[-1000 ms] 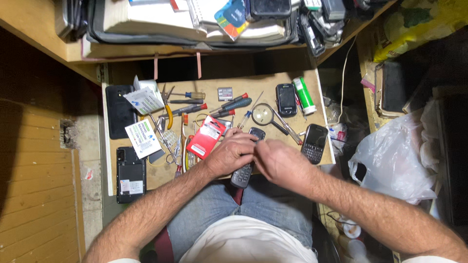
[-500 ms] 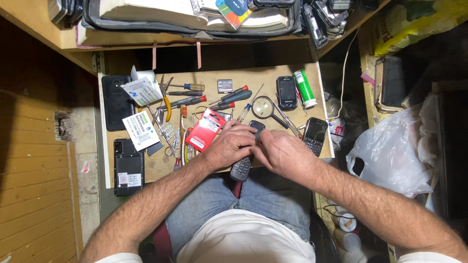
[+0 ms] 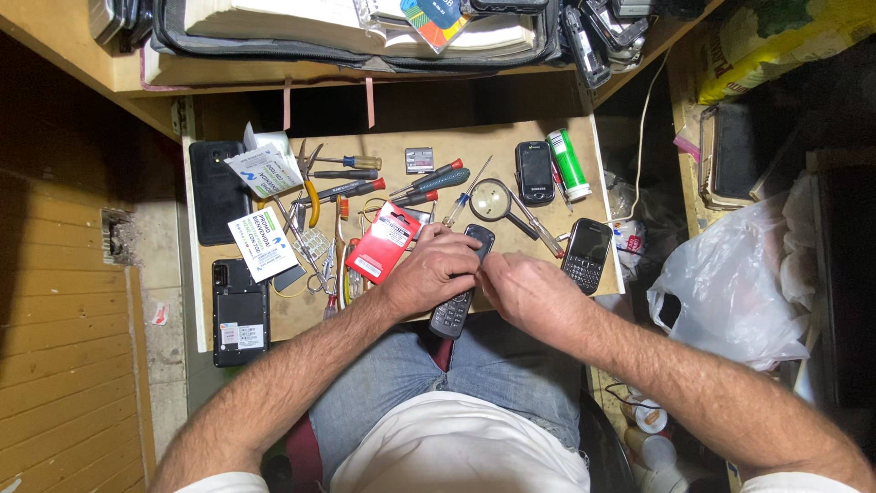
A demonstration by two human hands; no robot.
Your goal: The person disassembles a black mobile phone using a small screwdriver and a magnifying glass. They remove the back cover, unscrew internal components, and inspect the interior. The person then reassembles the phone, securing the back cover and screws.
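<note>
While gripped, keypad phone (image 3: pixel 453 310) between left hand (image 3: pixel 433 271), right hand (image 3: pixel 525 290).

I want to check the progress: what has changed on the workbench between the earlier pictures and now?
Almost nothing changed. Both hands stay together on the dark keypad phone at the bench's front edge: the left hand still grips it, and the right hand still works at its side. The screwdrivers, magnifying glass and red packet lie as before.
</note>
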